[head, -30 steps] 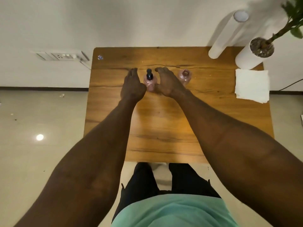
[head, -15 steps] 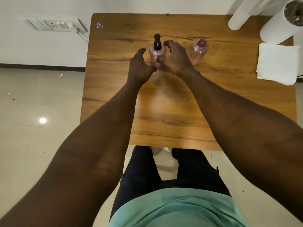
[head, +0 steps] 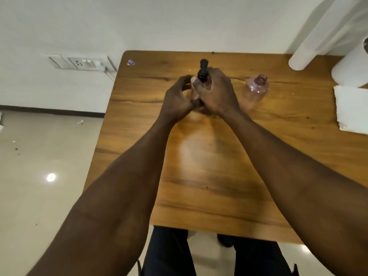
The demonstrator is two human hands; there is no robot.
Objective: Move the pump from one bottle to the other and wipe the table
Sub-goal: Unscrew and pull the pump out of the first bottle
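Two bare hands close around one of two clear pink bottles on a wooden table (head: 209, 176). The left hand (head: 177, 100) wraps the body of the pump bottle (head: 193, 90), which is mostly hidden behind the fingers; the right hand (head: 217, 92) grips the neck where the single black pump (head: 203, 71) sits. The pump's long axis runs upright, its head pointing toward the table's far edge in this wide-angle view, clear of the fingers. The held bottle stands upright in the middle of the table's far half.

The second bottle (head: 255, 89), uncapped and with its open mouth up, stands just beside the right hand, on its right and apart from it. One folded white cloth (head: 352, 108) lies at the table's right edge. Two white cylinders stand at the far right corner: a slim tube (head: 306, 50) and a wider one (head: 350, 66), cut off by the frame. One small sticker-like spot (head: 131, 62) marks the far left corner.
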